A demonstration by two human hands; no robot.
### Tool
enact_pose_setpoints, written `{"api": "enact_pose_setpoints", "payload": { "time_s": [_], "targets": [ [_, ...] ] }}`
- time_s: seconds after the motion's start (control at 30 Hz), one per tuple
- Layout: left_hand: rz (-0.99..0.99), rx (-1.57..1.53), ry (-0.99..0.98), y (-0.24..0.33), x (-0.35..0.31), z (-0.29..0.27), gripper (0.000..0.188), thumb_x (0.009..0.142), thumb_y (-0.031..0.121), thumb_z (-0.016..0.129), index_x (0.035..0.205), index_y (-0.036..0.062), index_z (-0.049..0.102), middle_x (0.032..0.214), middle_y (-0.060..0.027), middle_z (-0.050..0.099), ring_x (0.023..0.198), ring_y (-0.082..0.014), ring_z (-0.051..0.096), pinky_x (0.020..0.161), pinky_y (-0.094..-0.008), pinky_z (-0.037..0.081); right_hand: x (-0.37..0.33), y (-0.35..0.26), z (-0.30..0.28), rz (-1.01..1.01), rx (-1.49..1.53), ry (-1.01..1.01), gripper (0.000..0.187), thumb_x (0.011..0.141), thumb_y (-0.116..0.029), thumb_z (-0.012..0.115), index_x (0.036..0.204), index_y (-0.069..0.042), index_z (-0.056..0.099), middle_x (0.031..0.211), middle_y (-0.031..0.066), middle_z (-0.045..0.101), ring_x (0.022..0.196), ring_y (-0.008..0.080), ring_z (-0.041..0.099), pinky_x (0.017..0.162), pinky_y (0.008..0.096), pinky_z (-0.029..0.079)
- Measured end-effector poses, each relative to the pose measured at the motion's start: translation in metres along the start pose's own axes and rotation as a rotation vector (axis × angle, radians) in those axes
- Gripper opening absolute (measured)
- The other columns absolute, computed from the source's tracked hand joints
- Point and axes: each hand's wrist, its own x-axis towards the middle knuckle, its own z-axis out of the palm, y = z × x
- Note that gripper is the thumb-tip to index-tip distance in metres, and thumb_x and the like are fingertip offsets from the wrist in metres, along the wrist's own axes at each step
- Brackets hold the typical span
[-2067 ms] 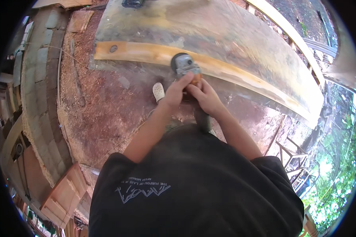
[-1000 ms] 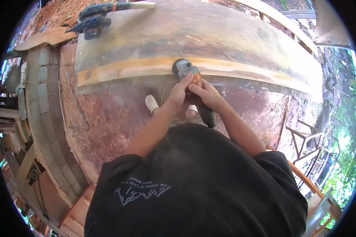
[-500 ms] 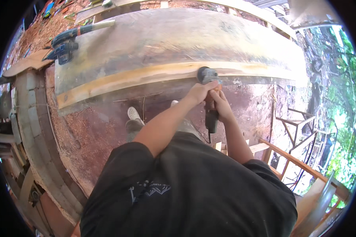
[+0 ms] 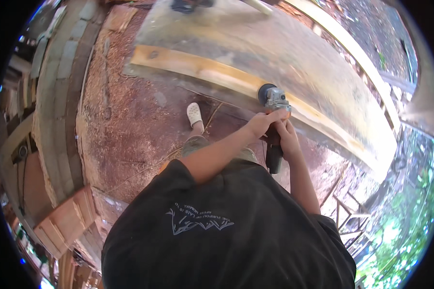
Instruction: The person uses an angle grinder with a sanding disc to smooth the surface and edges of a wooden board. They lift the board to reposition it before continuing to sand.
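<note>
Both hands hold an angle grinder (image 4: 277,98) with a grey metal head, a dark body and an orange part near the head. My left hand (image 4: 262,124) is closed around the body just behind the head. Directly beside it, my right hand (image 4: 288,138) wraps the body from the right, and the dark rear end sticks out below. The grinder's round dark disc (image 4: 266,92) lies over the edge of a long light wooden board (image 4: 193,66). Whether the disc touches the wood or spins, I cannot tell. The board rests along the near side of a wide dusty tabletop (image 4: 217,36).
A dark power tool (image 4: 190,5) and a pale tube (image 4: 258,6) lie at the tabletop's far side. My light clog (image 4: 194,113) stands on a reddish floor (image 4: 135,130) strewn with shavings. Long timbers (image 4: 58,96) run along the left; a metal frame (image 4: 347,214) stands right.
The view has turned, so the board now slopes down to the right. Both hands keep their hold on the grinder. One clog shows now instead of two.
</note>
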Motion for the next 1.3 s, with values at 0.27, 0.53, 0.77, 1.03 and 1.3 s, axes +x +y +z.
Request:
{"api": "enact_pose_setpoints", "payload": {
  "time_s": [0.27, 0.53, 0.77, 1.03, 1.3],
  "targets": [
    [0.256, -0.190, 0.014, 0.077, -0.061, -0.141, 0.045, 0.093, 0.055, 0.068, 0.094, 0.0097, 0.073, 0.083, -0.0009, 0.066, 0.069, -0.0102, 0.061, 0.059, -0.0260, 0.048, 0.074, 0.006, 0.147, 0.023, -0.366, -0.169, 0.031, 0.104, -0.032, 0.061, 0.119, -0.005, 0.061, 0.097, -0.0010, 0.064, 0.080, 0.0076, 0.059, 0.067, 0.0246, 0.049],
    [0.315, -0.247, 0.184, 0.129, -0.094, -0.261, 0.052, 0.091, 0.060, 0.066, 0.104, 0.0092, 0.072, 0.093, -0.0065, 0.070, 0.076, -0.0179, 0.069, 0.069, -0.0333, 0.058, 0.143, 0.015, 0.276, 0.025, -0.586, -0.276, 0.038, 0.101, -0.037, 0.064, 0.116, -0.003, 0.061, 0.089, -0.0009, 0.061, 0.077, 0.0074, 0.058, 0.066, 0.0251, 0.048],
    [0.371, -0.315, 0.279, 0.164, -0.126, -0.313, 0.058, 0.089, 0.061, 0.069, 0.107, 0.0062, 0.070, 0.093, -0.0086, 0.067, 0.075, -0.0206, 0.069, 0.066, -0.0371, 0.060, 0.168, 0.018, 0.354, -0.008, -0.574, -0.389, 0.048, 0.099, -0.043, 0.066, 0.119, 0.000, 0.060, 0.097, 0.0034, 0.066, 0.081, 0.0098, 0.060, 0.070, 0.0273, 0.049],
    [0.394, -0.349, 0.306, 0.161, -0.118, -0.312, 0.055, 0.089, 0.060, 0.069, 0.107, 0.0084, 0.070, 0.092, -0.0066, 0.066, 0.079, -0.0204, 0.069, 0.067, -0.0360, 0.060, 0.175, 0.014, 0.346, -0.004, -0.636, -0.458, 0.054, 0.097, -0.048, 0.066, 0.121, 0.000, 0.061, 0.104, 0.0049, 0.066, 0.089, 0.0115, 0.061, 0.077, 0.0295, 0.050],
    [0.265, -0.285, 0.153, 0.108, -0.077, -0.236, 0.060, 0.089, 0.063, 0.069, 0.115, 0.0091, 0.068, 0.107, -0.0081, 0.066, 0.086, -0.0233, 0.071, 0.075, -0.0389, 0.061, 0.140, 0.005, 0.239, 0.046, -0.580, -0.339, 0.040, 0.097, -0.041, 0.069, 0.107, -0.002, 0.062, 0.087, 0.0006, 0.062, 0.075, 0.0083, 0.056, 0.065, 0.0266, 0.047]
  ]
}}
